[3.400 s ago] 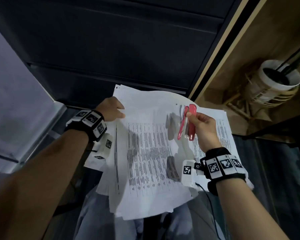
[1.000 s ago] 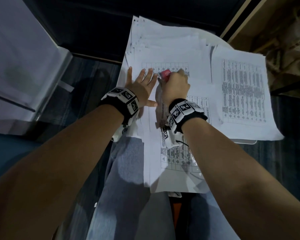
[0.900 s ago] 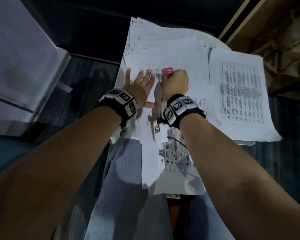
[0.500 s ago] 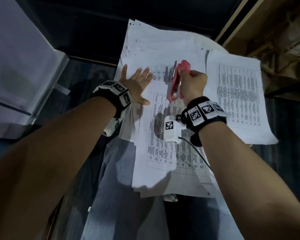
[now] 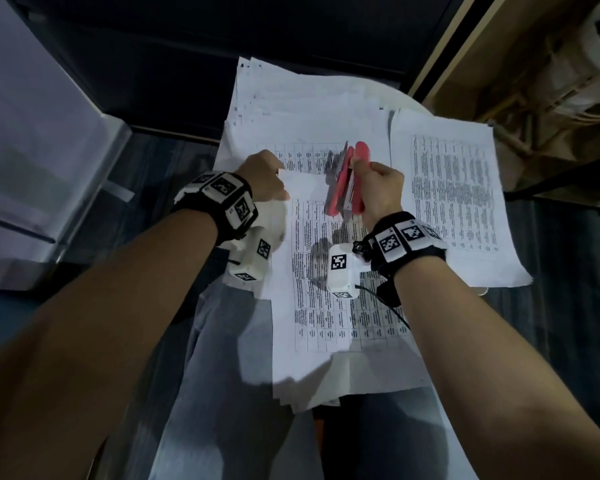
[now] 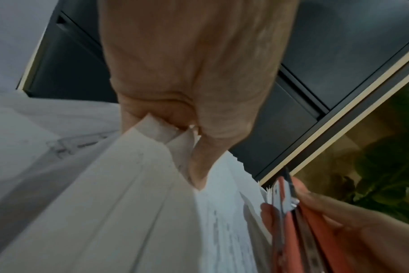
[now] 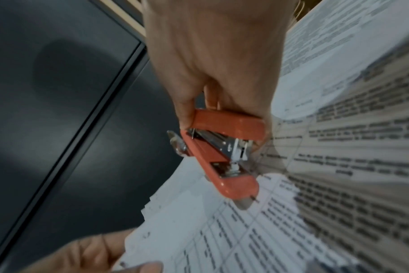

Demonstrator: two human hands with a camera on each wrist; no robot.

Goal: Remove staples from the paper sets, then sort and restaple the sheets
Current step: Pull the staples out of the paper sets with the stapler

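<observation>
Paper-strewn table (image 5: 409,98); left hand (image 5: 262,178) pinching sheet corner (image 5: 284,176), right (image 5: 381,190) gripping stapler (image 5: 347,181) (nose away).

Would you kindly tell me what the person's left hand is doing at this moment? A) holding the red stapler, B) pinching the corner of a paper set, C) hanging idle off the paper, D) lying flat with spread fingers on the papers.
B: the left hand pinches the corner of a paper set between thumb and fingers, while the red stapler sits in the grip of the right hand.
</observation>
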